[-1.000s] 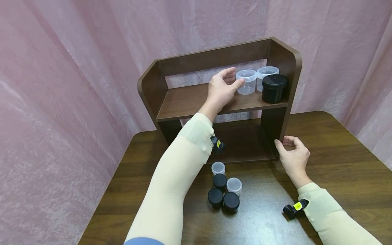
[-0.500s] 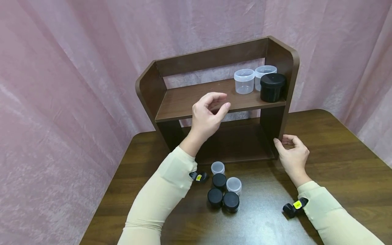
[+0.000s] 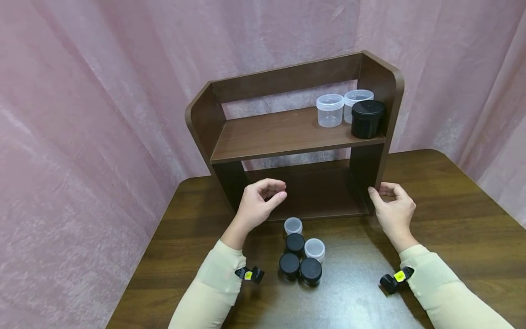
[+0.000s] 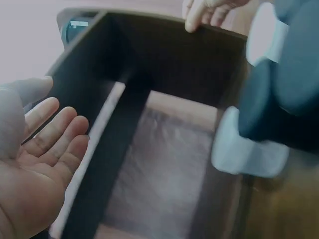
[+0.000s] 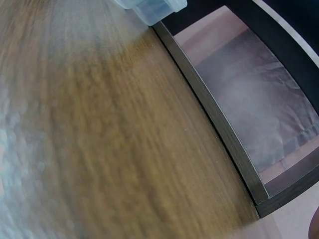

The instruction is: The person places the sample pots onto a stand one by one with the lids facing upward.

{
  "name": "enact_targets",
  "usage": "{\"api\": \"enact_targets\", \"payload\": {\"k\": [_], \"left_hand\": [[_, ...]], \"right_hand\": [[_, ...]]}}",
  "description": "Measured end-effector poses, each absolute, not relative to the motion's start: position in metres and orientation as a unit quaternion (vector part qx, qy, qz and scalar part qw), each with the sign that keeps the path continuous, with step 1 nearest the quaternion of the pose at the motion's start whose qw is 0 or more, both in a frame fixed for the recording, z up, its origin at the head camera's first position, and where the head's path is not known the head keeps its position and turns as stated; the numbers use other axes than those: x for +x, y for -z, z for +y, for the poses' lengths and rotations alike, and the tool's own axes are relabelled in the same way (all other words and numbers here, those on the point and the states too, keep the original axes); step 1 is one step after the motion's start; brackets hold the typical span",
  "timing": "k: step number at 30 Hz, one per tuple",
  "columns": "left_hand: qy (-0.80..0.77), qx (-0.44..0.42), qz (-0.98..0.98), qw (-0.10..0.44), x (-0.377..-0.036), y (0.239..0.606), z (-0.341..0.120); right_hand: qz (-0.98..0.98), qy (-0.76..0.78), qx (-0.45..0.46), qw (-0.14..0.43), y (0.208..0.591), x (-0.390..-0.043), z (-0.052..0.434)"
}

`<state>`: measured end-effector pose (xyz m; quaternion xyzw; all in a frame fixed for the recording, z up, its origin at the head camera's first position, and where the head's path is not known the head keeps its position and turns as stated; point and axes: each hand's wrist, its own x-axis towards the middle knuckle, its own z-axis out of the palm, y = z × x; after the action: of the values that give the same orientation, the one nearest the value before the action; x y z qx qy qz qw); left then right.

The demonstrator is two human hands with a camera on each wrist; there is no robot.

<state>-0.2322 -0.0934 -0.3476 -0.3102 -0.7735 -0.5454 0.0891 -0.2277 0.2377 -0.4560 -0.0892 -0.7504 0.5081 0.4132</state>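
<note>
A two-tier brown desk shelf (image 3: 263, 132) stands on the table. Over the table in front of its lower tier, my left hand (image 3: 263, 201) hovers with loosely bent fingers, holding nothing. In the left wrist view that hand (image 4: 45, 164) shows its palm. My right hand (image 3: 392, 210) grips the front edge of the shelf's right side panel, thumb at the edge and fingers on the outer side. On the upper tier, at the right, sit a clear jar (image 3: 330, 112), a second clear jar (image 3: 358, 96) behind, and a black jar (image 3: 367, 119) at the front.
Left of centre in front of the shelf, several small jars cluster on the table (image 3: 353, 256), among them a black-lidded jar (image 3: 310, 270) and a clear-white jar (image 3: 314, 249). A pink curtain (image 3: 102, 114) hangs behind.
My left hand has left the clear jar on the upper tier, moving down and left to above the table. The jars stay in place, and the right hand has stayed on the side panel.
</note>
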Motion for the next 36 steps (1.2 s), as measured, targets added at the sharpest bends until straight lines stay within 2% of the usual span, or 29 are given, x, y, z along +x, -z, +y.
{"api": "enact_targets", "payload": {"k": [7, 16, 25, 36], "left_hand": [[0.544, -0.265, -0.794, 0.047, -0.215, 0.362, -0.11], [0.532, -0.235, -0.813, 0.022, -0.222, 0.394, -0.118], [0.501, -0.25, -0.829, 0.019, -0.219, 0.401, -0.111], [0.476, -0.294, -0.827, -0.061, -0.228, 0.438, -0.115]], "right_hand": [[-0.751, -0.511, -0.091, 0.408, 0.455, -0.226, 0.237], [-0.749, -0.506, -0.091, 0.418, 0.456, -0.227, 0.237], [-0.745, -0.507, -0.088, 0.426, 0.456, -0.23, 0.238], [-0.746, -0.507, -0.089, 0.421, 0.457, -0.23, 0.238]]}}
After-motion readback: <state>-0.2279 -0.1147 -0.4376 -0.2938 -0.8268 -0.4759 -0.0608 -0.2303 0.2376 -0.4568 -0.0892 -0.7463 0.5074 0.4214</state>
